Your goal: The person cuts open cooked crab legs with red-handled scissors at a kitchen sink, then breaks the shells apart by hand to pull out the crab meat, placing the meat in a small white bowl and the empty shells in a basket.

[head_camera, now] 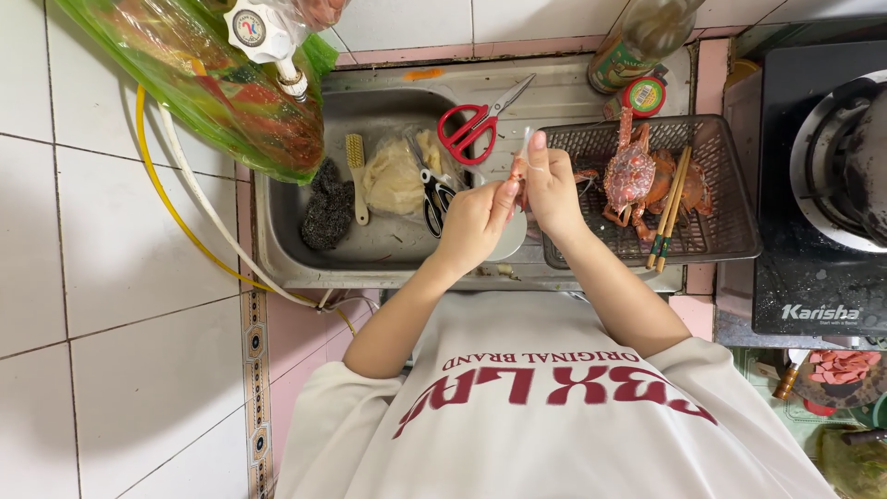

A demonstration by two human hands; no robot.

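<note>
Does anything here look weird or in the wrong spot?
A little. Red-handled scissors lie open on the sink's back rim, and a black-handled pair sits down in the basin. Chopsticks rest on the crabs in the basket. Both hands, left hand and right hand, pinch a small shrimp-like piece.

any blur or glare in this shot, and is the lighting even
Head view: light soft and even, shadows faint; both hands, left hand and right hand, slightly motion-blurred around a small piece; red scissors and crabs sharp; mild sheen on the steel sink; edges bend, wide-angle.
</note>
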